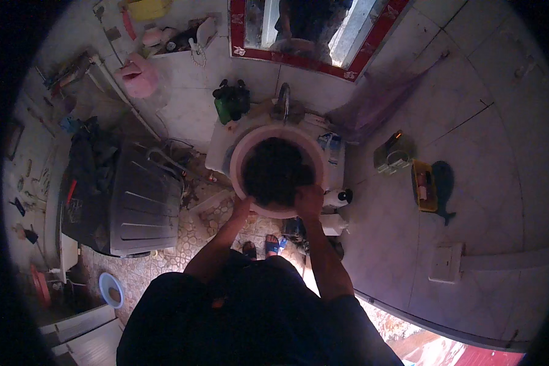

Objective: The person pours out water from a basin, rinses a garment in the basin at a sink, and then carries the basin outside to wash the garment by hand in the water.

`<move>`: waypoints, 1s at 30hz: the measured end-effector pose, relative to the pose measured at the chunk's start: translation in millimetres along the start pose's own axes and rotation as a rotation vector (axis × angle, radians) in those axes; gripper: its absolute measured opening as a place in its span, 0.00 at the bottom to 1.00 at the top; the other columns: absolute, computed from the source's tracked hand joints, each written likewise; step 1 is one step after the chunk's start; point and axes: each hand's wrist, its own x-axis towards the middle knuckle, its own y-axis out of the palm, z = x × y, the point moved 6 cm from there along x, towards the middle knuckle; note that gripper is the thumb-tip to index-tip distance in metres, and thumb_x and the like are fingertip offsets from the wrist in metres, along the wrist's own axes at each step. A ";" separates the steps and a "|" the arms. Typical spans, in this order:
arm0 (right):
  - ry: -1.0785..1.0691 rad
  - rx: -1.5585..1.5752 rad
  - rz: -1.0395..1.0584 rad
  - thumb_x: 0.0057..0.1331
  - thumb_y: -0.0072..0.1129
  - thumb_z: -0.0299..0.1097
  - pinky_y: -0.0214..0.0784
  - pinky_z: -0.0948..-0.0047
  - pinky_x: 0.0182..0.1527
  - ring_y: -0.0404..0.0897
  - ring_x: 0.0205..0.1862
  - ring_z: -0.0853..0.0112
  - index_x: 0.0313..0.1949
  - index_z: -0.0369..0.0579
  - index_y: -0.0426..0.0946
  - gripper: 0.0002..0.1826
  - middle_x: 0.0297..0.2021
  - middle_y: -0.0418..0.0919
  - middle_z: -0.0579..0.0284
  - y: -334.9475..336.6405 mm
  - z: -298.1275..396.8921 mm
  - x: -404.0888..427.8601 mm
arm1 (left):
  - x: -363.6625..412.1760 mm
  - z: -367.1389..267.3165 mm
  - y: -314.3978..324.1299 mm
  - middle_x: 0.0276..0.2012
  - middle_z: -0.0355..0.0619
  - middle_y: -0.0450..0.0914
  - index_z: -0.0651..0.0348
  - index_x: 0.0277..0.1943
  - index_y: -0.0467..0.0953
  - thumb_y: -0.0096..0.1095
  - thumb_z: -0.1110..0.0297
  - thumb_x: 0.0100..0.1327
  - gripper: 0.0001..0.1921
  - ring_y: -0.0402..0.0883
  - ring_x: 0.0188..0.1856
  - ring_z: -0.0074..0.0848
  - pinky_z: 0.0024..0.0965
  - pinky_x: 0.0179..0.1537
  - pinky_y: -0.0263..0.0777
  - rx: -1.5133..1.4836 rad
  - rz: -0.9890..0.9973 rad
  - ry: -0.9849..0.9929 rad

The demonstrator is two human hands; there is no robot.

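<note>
A round pink plastic basin point(321, 160) sits over the white washbasin point(217, 153), below a curved metal faucet point(285, 98). Dark wet-looking fabric point(274, 171) fills much of it, though dim light hides its folds. At the near left rim, my left hand point(244, 205) grips the basin's edge. My right hand point(309, 199) reaches over the near right rim, its fingers against the dark fabric; shadow hides whether they close on it.
Green and dark bottles point(230, 103) stand behind left, and a white bottle point(336, 198) lies to the right. A red-framed mirror point(297, 59) hangs ahead. Left is a grey washing machine point(142, 201) with dark clothes on top. A blue-rimmed tub point(111, 290) rests on the floor.
</note>
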 end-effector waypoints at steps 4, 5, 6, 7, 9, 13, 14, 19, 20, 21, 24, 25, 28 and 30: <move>0.003 -0.039 -0.021 0.48 0.58 0.32 0.65 0.56 0.50 0.75 0.41 0.56 0.30 0.52 0.83 0.08 0.31 0.78 0.54 -5.7 0.3 0.1 | -8.5 -8.1 8.8 0.48 0.50 0.72 0.57 0.62 0.58 0.59 0.68 0.52 0.32 0.78 0.45 0.41 0.45 0.30 0.83 -0.009 0.062 -0.015; 0.015 -0.023 -0.008 0.49 0.58 0.32 0.65 0.55 0.50 0.75 0.42 0.56 0.30 0.52 0.83 0.08 0.31 0.78 0.53 -5.7 0.2 0.3 | -10.1 -9.8 9.5 0.48 0.50 0.72 0.57 0.62 0.58 0.59 0.68 0.52 0.32 0.78 0.45 0.41 0.45 0.30 0.83 -0.009 0.062 -0.015; 0.026 -0.007 0.005 0.49 0.58 0.33 0.64 0.55 0.51 0.75 0.42 0.56 0.30 0.52 0.83 0.08 0.31 0.78 0.53 -5.5 0.5 0.2 | -11.3 -11.3 9.3 0.48 0.50 0.72 0.56 0.62 0.58 0.59 0.68 0.52 0.32 0.78 0.45 0.41 0.45 0.31 0.83 -0.013 0.065 -0.001; 0.026 -0.006 0.006 0.49 0.58 0.33 0.64 0.55 0.51 0.75 0.42 0.56 0.30 0.52 0.83 0.08 0.31 0.78 0.53 -5.9 1.5 -0.1 | -12.3 -12.7 9.3 0.48 0.49 0.72 0.56 0.62 0.58 0.59 0.68 0.53 0.32 0.78 0.45 0.40 0.45 0.31 0.83 -0.018 0.069 0.012; -0.007 -0.059 -0.046 0.49 0.58 0.33 0.63 0.55 0.53 0.74 0.43 0.55 0.31 0.52 0.83 0.09 0.32 0.78 0.52 -9.8 3.9 -1.0 | -14.1 -13.8 9.6 0.48 0.49 0.72 0.56 0.62 0.58 0.59 0.68 0.53 0.32 0.78 0.45 0.39 0.44 0.31 0.83 -0.011 0.069 0.006; 0.032 -0.041 0.032 0.50 0.57 0.34 0.62 0.55 0.55 0.74 0.44 0.55 0.32 0.53 0.83 0.10 0.34 0.78 0.52 -6.6 1.1 0.0 | -14.7 -13.8 10.1 0.48 0.48 0.72 0.55 0.63 0.57 0.58 0.67 0.53 0.33 0.79 0.44 0.38 0.42 0.30 0.83 -0.036 0.080 0.035; 0.036 -0.039 0.053 0.50 0.57 0.34 0.61 0.55 0.55 0.74 0.45 0.55 0.33 0.53 0.83 0.10 0.34 0.78 0.52 -6.0 1.4 0.4 | -13.3 -13.1 8.8 0.48 0.48 0.72 0.55 0.63 0.57 0.58 0.67 0.53 0.33 0.79 0.44 0.38 0.42 0.30 0.83 -0.036 0.078 0.036; 0.018 -0.039 0.014 0.50 0.58 0.35 0.61 0.55 0.56 0.74 0.45 0.55 0.33 0.53 0.83 0.10 0.34 0.78 0.52 -5.9 2.2 0.3 | -11.5 -11.0 9.0 0.48 0.50 0.72 0.57 0.63 0.57 0.59 0.66 0.54 0.33 0.79 0.45 0.38 0.42 0.30 0.83 -0.053 0.120 0.051; 0.025 -0.031 0.030 0.50 0.58 0.35 0.61 0.54 0.56 0.74 0.45 0.55 0.33 0.53 0.82 0.10 0.34 0.78 0.52 -5.7 1.9 0.0 | -11.7 -11.4 9.3 0.48 0.50 0.72 0.57 0.63 0.57 0.59 0.66 0.54 0.33 0.79 0.45 0.38 0.42 0.30 0.83 -0.054 0.119 0.051; 0.033 -0.023 0.045 0.51 0.58 0.35 0.61 0.54 0.55 0.74 0.45 0.55 0.33 0.53 0.82 0.10 0.34 0.78 0.52 -5.3 1.4 -0.4 | -12.2 -12.3 9.6 0.48 0.50 0.73 0.57 0.63 0.57 0.59 0.65 0.54 0.33 0.79 0.45 0.39 0.42 0.30 0.83 -0.036 0.104 0.045; 0.011 -0.006 0.022 0.51 0.58 0.35 0.61 0.54 0.55 0.74 0.45 0.54 0.34 0.53 0.82 0.10 0.34 0.78 0.52 -7.6 2.2 -1.4 | -16.6 -15.0 11.2 0.48 0.51 0.73 0.57 0.62 0.58 0.59 0.65 0.54 0.32 0.79 0.45 0.39 0.42 0.30 0.83 -0.023 0.089 0.033; 0.012 -0.007 0.022 0.51 0.58 0.35 0.61 0.54 0.55 0.74 0.45 0.54 0.34 0.53 0.82 0.10 0.34 0.78 0.52 -7.7 0.9 -1.6 | -18.4 -16.2 12.8 0.48 0.51 0.73 0.57 0.62 0.59 0.59 0.66 0.54 0.31 0.79 0.45 0.39 0.42 0.31 0.83 -0.028 0.089 0.027; 0.009 0.001 0.019 0.50 0.58 0.35 0.62 0.54 0.54 0.74 0.45 0.54 0.33 0.52 0.82 0.10 0.34 0.78 0.51 -5.8 -2.2 -1.5 | -18.8 -17.0 15.2 0.47 0.50 0.73 0.57 0.61 0.60 0.59 0.66 0.54 0.31 0.79 0.44 0.39 0.42 0.31 0.83 -0.039 0.105 0.024; -0.011 -0.097 0.017 0.49 0.58 0.34 0.62 0.53 0.53 0.74 0.44 0.54 0.32 0.51 0.82 0.10 0.33 0.78 0.50 -3.9 -0.7 -0.3 | -16.4 -15.4 13.7 0.47 0.50 0.73 0.56 0.61 0.60 0.59 0.66 0.54 0.31 0.79 0.43 0.39 0.42 0.31 0.83 -0.048 0.107 0.028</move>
